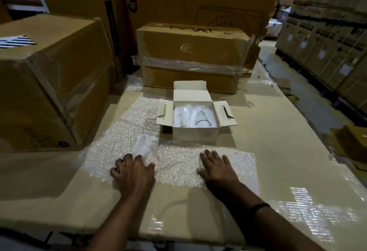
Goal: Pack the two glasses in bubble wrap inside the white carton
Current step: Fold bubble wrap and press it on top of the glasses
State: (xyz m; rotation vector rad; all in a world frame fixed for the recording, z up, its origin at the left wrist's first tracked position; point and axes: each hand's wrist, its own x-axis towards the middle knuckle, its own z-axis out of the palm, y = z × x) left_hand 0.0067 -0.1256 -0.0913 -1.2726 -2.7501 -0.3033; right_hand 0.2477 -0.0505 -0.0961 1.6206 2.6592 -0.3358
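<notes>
The carton (195, 134) stands behind the bubble wrap (178, 165), before the stacked boxes (190, 52).

white carton (195, 138), brown boxes (49, 84), clear bubble wrap (127, 137)

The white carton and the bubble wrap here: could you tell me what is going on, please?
A person is packing glassware on a cardboard surface. Both hands are on a spread sheet of bubble wrap: the right hand lies flat on it, and the left hand touches the near end of a clear item, apparently a glass, lying on the sheet. The white carton stands open behind, with clear wrapped contents already inside.
</notes>
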